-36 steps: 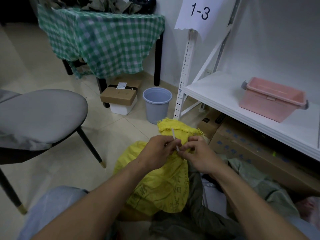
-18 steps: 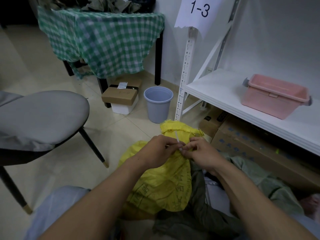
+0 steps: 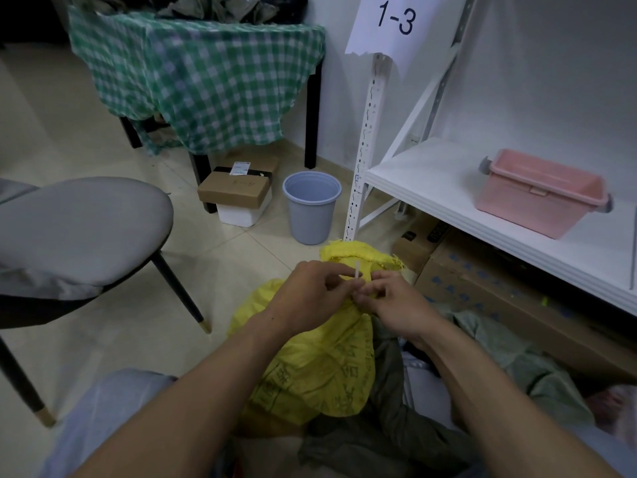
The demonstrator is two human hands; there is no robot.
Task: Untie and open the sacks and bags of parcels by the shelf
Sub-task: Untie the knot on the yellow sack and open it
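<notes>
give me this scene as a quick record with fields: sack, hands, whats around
yellow sack: on the floor in front of the person, neck gathered and tied
white tie: around the neck, free end sticking up
left hand: pinches the tie
right hand: pinches the tie from the other side
shelf: white, to the right, holds a pink tub
under shelf: cardboard boxes
beyond sack: grey bin by the shelf post
left side: grey chair
</notes>
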